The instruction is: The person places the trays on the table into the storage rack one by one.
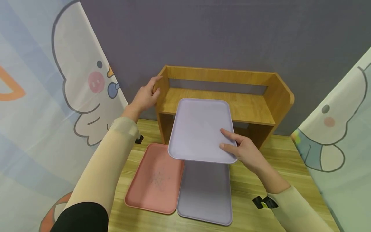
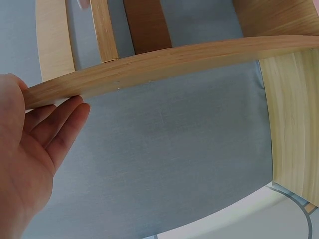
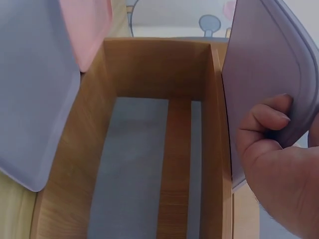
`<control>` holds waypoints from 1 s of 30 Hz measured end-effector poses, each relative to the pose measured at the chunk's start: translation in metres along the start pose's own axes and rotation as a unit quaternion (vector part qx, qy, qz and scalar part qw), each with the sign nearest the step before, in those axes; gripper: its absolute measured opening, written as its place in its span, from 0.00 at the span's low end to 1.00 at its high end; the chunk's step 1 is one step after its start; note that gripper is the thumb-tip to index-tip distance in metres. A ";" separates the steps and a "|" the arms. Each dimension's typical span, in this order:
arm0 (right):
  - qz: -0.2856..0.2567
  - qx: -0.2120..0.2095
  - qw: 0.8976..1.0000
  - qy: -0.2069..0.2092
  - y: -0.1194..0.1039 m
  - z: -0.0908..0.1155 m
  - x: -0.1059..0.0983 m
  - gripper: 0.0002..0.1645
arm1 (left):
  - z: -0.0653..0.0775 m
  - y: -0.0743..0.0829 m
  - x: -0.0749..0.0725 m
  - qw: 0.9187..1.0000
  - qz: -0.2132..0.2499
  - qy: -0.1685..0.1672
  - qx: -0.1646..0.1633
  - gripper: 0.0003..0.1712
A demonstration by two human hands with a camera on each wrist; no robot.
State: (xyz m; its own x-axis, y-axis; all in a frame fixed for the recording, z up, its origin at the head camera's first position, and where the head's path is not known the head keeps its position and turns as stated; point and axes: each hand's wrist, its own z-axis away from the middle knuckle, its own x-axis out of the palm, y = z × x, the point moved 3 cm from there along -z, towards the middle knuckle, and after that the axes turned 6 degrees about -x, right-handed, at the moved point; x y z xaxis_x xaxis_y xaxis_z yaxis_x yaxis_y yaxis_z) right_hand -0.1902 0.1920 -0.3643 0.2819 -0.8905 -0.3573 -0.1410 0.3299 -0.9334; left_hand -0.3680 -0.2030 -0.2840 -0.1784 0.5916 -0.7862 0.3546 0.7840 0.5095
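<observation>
A two-tier wooden desk shelf stands against the back. My left hand grips the edge of its left side panel; in the left wrist view the fingers lie along one face and the thumb is mostly hidden. My right hand holds a light purple tray by its near right corner, with the thumb and index finger over the tray's inner face. This tray is raised in front of the upper board, overlapping it in the head view. In the right wrist view, the hand curls round the tray's rim.
A pink tray and a greyish purple tray lie side by side on the wood-grain table before the shelf. A grey curtain hangs behind. Cartoon-printed cloths flank both sides.
</observation>
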 end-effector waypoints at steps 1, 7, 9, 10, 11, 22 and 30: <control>0.006 0.003 1.000 -0.002 -0.001 -0.006 0.000 0.43 | 0.000 0.000 0.000 1.000 0.001 -0.001 -0.001 0.33; 0.038 0.007 0.999 -0.016 -0.005 -0.041 0.001 0.44 | 0.001 0.002 0.000 1.000 0.001 -0.001 -0.005 0.33; 0.044 0.008 0.999 -0.021 -0.006 -0.052 0.001 0.44 | 0.002 0.002 -0.001 1.000 0.002 0.000 -0.008 0.33; 0.045 0.009 0.999 -0.025 -0.007 -0.057 0.002 0.44 | 0.002 0.002 -0.001 1.000 0.003 0.000 -0.009 0.33; 0.042 0.010 0.999 -0.028 -0.008 -0.062 0.003 0.44 | 0.002 0.001 -0.001 1.000 0.003 -0.001 -0.010 0.33; 0.085 0.051 0.994 -0.034 -0.017 -0.100 0.012 0.43 | 0.005 0.003 0.001 1.000 0.002 -0.003 -0.015 0.32; 0.057 0.057 0.996 -0.045 -0.020 -0.114 0.017 0.43 | 0.006 0.006 0.002 1.000 -0.007 0.000 -0.011 0.32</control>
State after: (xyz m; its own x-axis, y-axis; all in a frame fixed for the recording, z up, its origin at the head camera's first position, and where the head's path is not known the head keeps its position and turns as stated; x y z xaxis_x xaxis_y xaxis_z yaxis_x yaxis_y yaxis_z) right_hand -0.2910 0.1345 -0.3482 0.3544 -0.8153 -0.4580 -0.0694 0.4655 -0.8823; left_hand -0.3607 -0.1983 -0.2844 -0.1831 0.5811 -0.7930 0.3321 0.7957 0.5065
